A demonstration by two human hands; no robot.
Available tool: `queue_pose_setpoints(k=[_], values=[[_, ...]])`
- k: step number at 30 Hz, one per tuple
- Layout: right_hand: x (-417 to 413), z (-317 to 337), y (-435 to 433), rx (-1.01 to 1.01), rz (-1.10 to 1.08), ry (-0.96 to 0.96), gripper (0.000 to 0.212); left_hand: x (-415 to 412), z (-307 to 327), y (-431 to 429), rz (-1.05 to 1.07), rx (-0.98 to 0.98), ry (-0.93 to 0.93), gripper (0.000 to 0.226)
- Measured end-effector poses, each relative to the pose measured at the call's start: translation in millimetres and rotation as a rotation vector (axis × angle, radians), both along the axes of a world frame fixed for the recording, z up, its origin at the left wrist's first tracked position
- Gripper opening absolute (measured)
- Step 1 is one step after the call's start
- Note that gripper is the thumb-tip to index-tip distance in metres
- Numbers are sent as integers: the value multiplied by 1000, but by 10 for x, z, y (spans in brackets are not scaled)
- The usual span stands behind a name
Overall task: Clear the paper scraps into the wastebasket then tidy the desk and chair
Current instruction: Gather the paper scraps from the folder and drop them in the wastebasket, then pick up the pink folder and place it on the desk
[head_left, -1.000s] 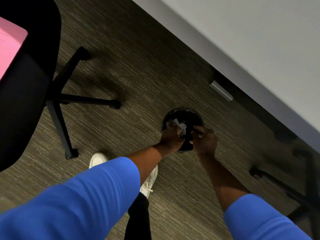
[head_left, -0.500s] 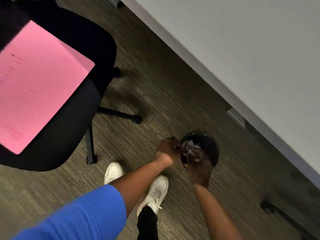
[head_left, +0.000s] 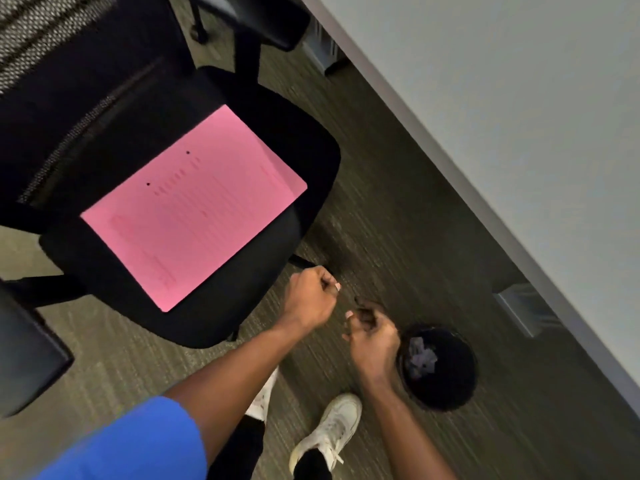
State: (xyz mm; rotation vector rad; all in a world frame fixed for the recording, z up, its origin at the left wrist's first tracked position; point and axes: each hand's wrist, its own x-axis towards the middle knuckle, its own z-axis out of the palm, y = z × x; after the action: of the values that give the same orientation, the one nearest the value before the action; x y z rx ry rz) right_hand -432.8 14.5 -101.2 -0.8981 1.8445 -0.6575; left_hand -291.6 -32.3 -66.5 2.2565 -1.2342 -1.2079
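The paper scraps (head_left: 420,356) are lying inside the black wastebasket (head_left: 438,403), which is standing on the carpet (head_left: 398,237) beside the desk (head_left: 519,133), so the first part of the task is looking done. No scraps are showing on the stretch of desk in view, though most of it is lying outside the frame. What is left, by this reading, is the tidying: a pink sheet (head_left: 194,206) is lying flat on the seat of the black office chair (head_left: 304,157), and the chair is standing turned away from the desk.

The person's left hand (head_left: 311,294) is hanging just off the front edge of the chair seat with its fingers curled in; whether anything is inside them cannot be told. The right hand (head_left: 372,336) is hovering just beside the wastebasket rim, fingers likewise curled loosely together, touching nothing that can be seen. Both hands are sitting near each other, apart from the pink sheet.
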Motion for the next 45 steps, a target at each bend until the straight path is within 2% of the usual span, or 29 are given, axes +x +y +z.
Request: queue_pose_setpoints(k=[3, 8, 12, 16, 19, 22, 24, 27, 32, 34, 38, 45], values=[[421, 166, -97, -61, 42, -34, 29, 378, 240, -81, 12, -55, -55, 8], [1076, 393, -244, -47, 72, -149, 31, 1142, 602, -342, 42, -161, -150, 8], [1521, 517, -339, -37, 74, -254, 32, 1799, 809, -570, -3, -155, -375, 10], [1824, 532, -433, 29, 86, -267, 33, 2390, 927, -803, -108, -160, -659, 26], [1989, 499, -441, 51, 118, -221, 44, 2789, 893, -874, -146, -61, -769, 53], [2117, 453, -427, 42, 138, -166, 54, 3089, 752, -842, -97, -7, -710, 77], [2189, 425, -430, 50, 137, -132, 60, 3195, 681, -806, -58, 28, -647, 84], [2245, 415, -439, 61, 115, -105, 64, 3246, 628, -729, 14, 61, -548, 85], [2214, 445, -465, 90, 80, -82, 60, 3237, 617, -619, -27, 77, -554, 79], [2136, 465, -477, 94, 49, -101, 57, 3218, 652, -593, -19, 95, -522, 73], [1854, 500, -436, 56, 15, -96, 58, 3138, 735, -486, -20, 118, -388, 35], [1304, 812, -200, 31, 38, -92, 67, 2735, 916, -61, -4, 114, -286, 22]])
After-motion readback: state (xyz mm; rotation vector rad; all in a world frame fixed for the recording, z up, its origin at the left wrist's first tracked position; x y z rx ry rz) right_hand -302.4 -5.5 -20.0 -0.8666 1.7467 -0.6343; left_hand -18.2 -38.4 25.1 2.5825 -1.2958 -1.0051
